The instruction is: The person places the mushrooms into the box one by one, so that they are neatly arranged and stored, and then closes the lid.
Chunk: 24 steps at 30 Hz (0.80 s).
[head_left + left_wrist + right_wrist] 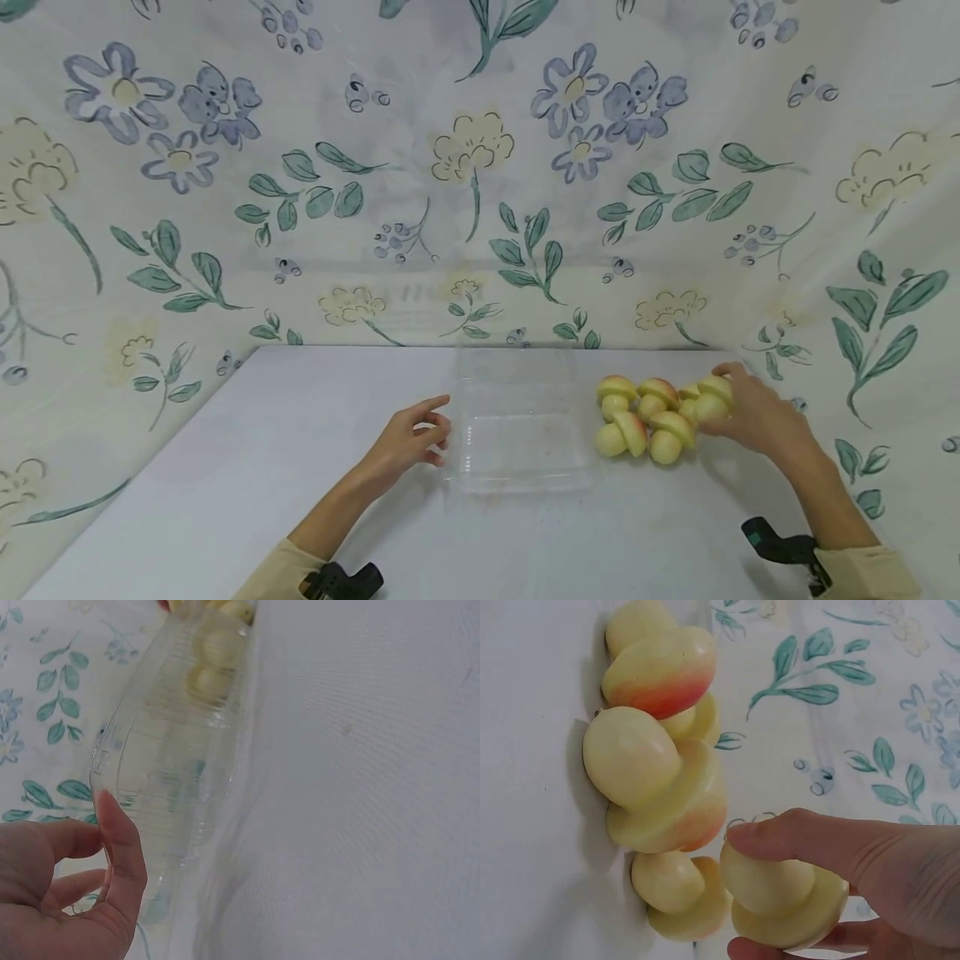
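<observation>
Left sleeve (pixel 279 573) at bottom edge; left hand (pixel 408 440), thumb and fingers nearly together, pinches left rim of clear box (pixel 525 454). Yellow mushrooms (pixel 670 433) sit just right of box; right hand (pixel 765 421), thumb and fingers apart, pinches rightmost mushroom (pixel 711 403).

Both hands (pixel 408 437) (pixel 761 418) well apart, fingers bent
</observation>
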Tool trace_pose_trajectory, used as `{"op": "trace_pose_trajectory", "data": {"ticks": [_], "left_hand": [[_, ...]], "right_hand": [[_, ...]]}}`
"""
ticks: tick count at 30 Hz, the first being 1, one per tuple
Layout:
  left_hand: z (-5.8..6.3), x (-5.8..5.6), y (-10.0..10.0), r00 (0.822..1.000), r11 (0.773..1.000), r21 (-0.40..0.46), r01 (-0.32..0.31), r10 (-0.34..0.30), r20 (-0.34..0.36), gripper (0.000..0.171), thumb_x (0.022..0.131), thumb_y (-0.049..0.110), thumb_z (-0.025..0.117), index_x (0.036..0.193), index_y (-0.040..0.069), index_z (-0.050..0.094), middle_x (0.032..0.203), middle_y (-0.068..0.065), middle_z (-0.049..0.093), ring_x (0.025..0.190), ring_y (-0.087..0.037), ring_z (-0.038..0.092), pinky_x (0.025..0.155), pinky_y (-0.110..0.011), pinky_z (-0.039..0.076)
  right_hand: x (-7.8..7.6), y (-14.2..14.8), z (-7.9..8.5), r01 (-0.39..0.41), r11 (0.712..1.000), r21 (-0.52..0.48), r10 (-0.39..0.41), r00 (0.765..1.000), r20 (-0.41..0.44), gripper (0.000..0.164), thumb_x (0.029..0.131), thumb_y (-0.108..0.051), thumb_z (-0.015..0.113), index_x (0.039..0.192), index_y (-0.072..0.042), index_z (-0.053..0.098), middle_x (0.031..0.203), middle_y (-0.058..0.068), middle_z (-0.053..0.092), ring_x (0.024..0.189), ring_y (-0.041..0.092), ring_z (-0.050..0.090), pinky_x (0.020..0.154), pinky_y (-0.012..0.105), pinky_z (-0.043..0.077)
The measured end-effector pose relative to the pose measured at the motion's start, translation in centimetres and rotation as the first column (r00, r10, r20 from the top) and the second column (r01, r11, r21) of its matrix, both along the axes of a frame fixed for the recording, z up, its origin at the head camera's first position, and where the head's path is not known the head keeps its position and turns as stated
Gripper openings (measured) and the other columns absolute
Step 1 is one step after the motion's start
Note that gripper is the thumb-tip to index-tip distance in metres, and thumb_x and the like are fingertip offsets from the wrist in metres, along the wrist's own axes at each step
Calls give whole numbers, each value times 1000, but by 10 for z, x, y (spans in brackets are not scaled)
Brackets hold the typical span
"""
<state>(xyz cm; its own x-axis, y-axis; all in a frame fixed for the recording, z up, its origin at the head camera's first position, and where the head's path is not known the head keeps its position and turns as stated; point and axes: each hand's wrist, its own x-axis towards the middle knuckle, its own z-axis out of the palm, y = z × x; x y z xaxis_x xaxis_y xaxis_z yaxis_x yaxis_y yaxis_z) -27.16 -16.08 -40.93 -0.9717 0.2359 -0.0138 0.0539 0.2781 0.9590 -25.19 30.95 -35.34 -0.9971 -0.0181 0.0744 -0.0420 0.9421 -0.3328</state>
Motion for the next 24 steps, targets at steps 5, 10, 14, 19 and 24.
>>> {"op": "trace_pose_trajectory", "data": {"ticks": [5, 10, 14, 19, 24], "left_hand": [[-1, 0, 0, 1000, 1000, 3, -10, 10, 5, 56, 97, 5, 57, 149, 2, 38, 106, -12, 54, 81, -15, 59, 63, -24, 58], [-2, -1, -1, 1000, 1000, 11, -5, 5, 19, 56, 96, 5, 57, 149, 3, 38, 106, -12, 54, 81, -16, 58, 63, -25, 58], [-1, -3, -2, 1000, 1000, 4, -7, 7, 12, 57, 96, 6, 57, 149, 3, 38, 107, -12, 54, 81, -16, 58, 63, -25, 58], [-1, -4, -2, 1000, 1000, 2, -15, 15, 11, 56, 96, 6, 58, 149, 3, 38, 107, -12, 54, 81, -16, 58, 63, -25, 58], [-1, -3, -1, 1000, 1000, 12, -22, 22, 13, 57, 96, 6, 59, 149, 3, 39, 107, -12, 55, 82, -17, 58, 63, -24, 58]], "right_hand": [[-1, -3, -2, -24, 1000, -4, 24, 999, -41, 85, 78, -36, 78, 141, 1, 33, 125, 36, 51, 95, 41, 57, 69, 48, 48], [-1, -11, -3, -71, 997, -32, 68, 994, -88, 84, 79, -33, 79, 141, 1, 34, 125, 33, 54, 100, 40, 57, 75, 51, 49], [-1, -19, -3, -135, 990, -36, 128, 981, -144, 82, 79, -33, 80, 139, 1, 37, 120, 30, 59, 98, 36, 59, 76, 47, 50], [0, -26, 0, -153, 987, -43, 146, 980, -137, 81, 79, -33, 80, 140, -1, 37, 111, 23, 61, 87, 27, 58, 67, 35, 47], [-2, -33, 2, -172, 983, -61, 163, 978, -132, 80, 79, -31, 81, 141, -4, 38, 104, 16, 61, 77, 19, 58, 60, 28, 45]]}}
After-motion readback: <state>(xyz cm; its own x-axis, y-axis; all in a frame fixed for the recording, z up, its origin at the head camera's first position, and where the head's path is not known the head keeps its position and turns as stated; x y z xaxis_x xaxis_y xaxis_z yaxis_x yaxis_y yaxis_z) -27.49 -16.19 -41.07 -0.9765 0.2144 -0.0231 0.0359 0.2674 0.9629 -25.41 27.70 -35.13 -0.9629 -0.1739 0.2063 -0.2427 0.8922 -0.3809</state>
